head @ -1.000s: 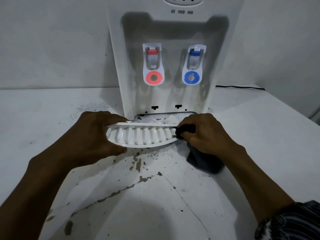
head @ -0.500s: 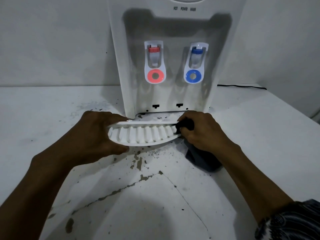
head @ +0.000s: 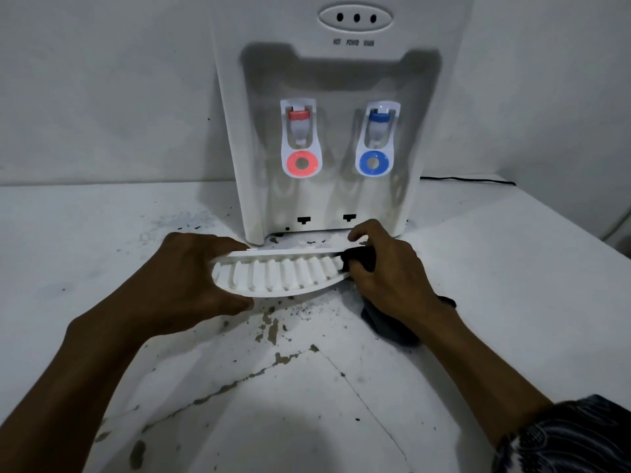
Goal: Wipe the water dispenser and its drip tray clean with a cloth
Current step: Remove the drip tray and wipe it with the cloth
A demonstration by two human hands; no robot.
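— White ribbed plastic at frame centre?
— Yes, the curved drip tray, tilted. The left hand grips its left end; the right hand pinches a dark cloth against its right end.
— Any writing?
— "HOT POWER WARM" on the smooth dispenser, upper centre.

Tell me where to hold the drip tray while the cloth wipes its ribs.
Take the drip tray by its left end, from the left, as the left hand does: thumb on the curved front rim, fingers over the straight back edge. The narrow end fits a grip, leaving the ribs free for the cloth in the right hand.
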